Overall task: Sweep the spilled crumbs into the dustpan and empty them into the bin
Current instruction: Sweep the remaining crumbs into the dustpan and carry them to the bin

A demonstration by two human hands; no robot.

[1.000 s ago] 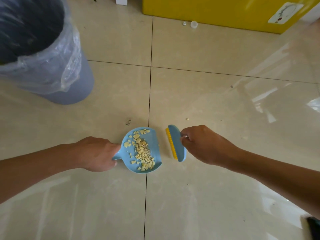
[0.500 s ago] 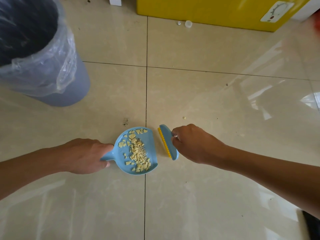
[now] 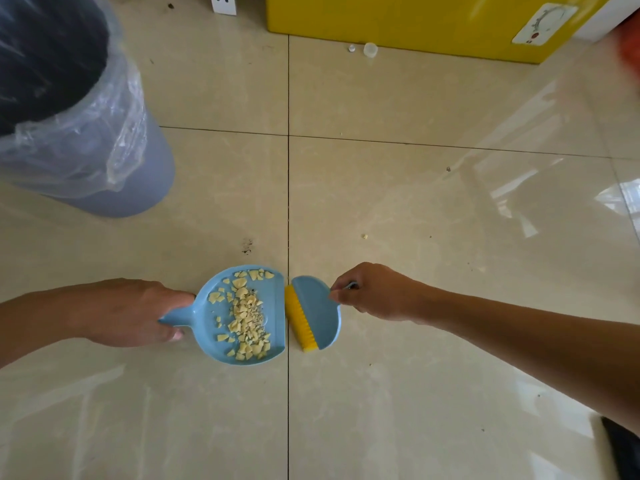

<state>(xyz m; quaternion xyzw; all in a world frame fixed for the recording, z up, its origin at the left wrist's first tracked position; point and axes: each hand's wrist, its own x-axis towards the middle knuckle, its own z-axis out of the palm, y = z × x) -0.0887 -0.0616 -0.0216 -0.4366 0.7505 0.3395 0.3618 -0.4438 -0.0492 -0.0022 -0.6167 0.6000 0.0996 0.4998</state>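
Head view: looked down at tiled floor [image 3: 415,188], both my hands low in frame.
Left hand [image 3: 131,311]: fingers wrapped tight round the handle of the blue dustpan [image 3: 221,348], thumb on top.
Dustpan: flat on the floor, open lip facing right, lip on the dark grout line.
Crumbs [image 3: 247,315]: pale yellow pieces piled inside the pan, mostly centre to lip side.
Right hand [image 3: 377,292]: fingers pinched closed on the handle end of the small blue brush [image 3: 320,310].
Brush: yellow bristles turned left, just beside the pan lip; couldn't tell if bristles touched it.
Stray crumb [image 3: 364,236]: one bit on the floor, up-right of the brush, well apart from the pan.
Bin [image 3: 131,188]: grey, clear plastic liner folded over the rim, upper left, well apart from the pan.
Background: yellow box [image 3: 398,22] at the top edge, two small white caps [image 3: 370,50] on the floor just in front of it.
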